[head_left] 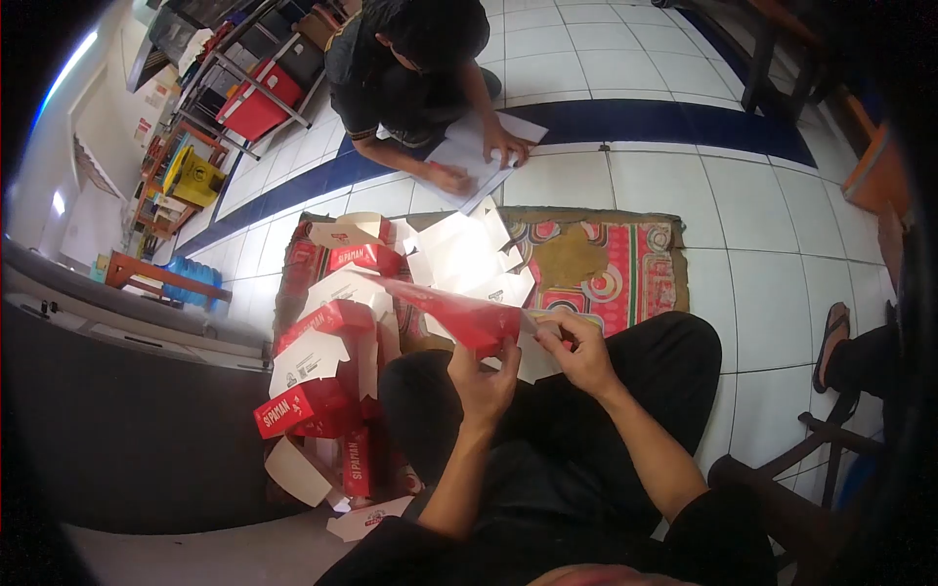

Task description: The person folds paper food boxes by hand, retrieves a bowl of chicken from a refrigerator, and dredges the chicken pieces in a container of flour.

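In the middle of the frame, a red carton (467, 311) is held above the person's lap, its long axis running from the left, slightly downward, to the right, with the narrow tip pointing to the upper left. The left hand (484, 384) pinches its lower edge between thumb and fingers; the right hand (578, 354) has thumb and fingertips pressed together on the pale flap at its right end. The carton is thin, folded board, smooth and slightly shiny, tapering like a wedge from this angle. Its outer face is bright red with small pale marks. At centre-left lie stacked boxes (337, 320), red with white panels, on a worn, patterned mat (645, 264); a white, flattened carton (459, 252) spreads just beyond.
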The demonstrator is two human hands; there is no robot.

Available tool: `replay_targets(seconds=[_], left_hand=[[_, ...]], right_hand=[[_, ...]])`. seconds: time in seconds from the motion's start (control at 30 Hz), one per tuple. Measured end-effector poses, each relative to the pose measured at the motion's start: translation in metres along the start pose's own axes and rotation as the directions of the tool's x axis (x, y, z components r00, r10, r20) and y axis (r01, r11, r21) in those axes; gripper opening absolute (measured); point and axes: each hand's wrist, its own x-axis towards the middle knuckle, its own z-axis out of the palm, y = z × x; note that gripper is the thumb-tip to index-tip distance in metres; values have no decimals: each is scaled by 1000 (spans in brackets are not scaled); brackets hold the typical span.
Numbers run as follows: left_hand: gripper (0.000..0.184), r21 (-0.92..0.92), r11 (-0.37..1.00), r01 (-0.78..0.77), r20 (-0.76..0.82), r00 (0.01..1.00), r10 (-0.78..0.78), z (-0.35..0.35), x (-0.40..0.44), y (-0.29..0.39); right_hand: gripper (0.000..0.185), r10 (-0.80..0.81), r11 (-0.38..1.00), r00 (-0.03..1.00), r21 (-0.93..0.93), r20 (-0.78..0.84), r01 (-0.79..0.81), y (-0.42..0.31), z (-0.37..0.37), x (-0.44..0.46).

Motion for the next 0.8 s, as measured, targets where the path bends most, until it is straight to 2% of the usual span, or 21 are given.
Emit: replay_targets(seconds=[0.07, 0.1, 0.17, 0.2, 0.27, 0.3, 0.4, 0.47, 0.57, 0.7, 0.77, 0.8], left_hand=[[34, 105, 990, -89, 100, 992, 78, -2, -5, -9], [34, 111, 990, -84, 103, 992, 73, -1, -4, -10], [40, 362, 855, -372, 201, 926, 318, 2, -2, -12], [40, 367, 855, -366, 207, 928, 308, 5, -1, -14], [41, 339, 849, -405, 247, 909, 335, 12, -2, -16], [41, 340, 851, -401, 247, 911, 331, 12, -5, -17], [37, 397, 845, -358, 227, 931, 288, 14, -8, -18], [30, 220, 957, -190, 125, 978, 166, 17, -5, -11], [26, 224, 968, -115, 102, 990, 94, 14, 0, -5], [26, 187, 979, -84, 154, 987, 55, 10, 2, -9], [28, 203, 960, -192, 173, 972, 158, 14, 0, -9], [28, 204, 960, -192, 167, 973, 159, 14, -1, -10]], right_hand=[[17, -56, 998, 997, -44, -53, 54, 8, -1, -2], [17, -49, 998, 997, -39, -53, 47, 2, -1, -1], [15, -168, 977, 982, -144, -88, 155, -18, 0, -1], [15, -157, 980, 984, -138, -88, 145, -18, 1, -1], [17, -239, 952, 969, -210, -61, 221, -18, 1, -1], [17, -235, 953, 970, -210, -60, 218, -13, 2, -2], [33, -386, 893, 920, -280, -72, 353, -8, 3, -2], [33, -351, 888, 936, -329, -32, 322, -19, 4, -4], [25, -437, 822, 899, -397, 18, 407, -14, 4, -3], [22, -472, 771, 881, -469, 33, 431, -15, 4, -5], [21, -420, 816, 907, -450, -31, 362, -11, 5, -8], [21, -423, 815, 906, -449, -26, 367, -10, 5, -9]])
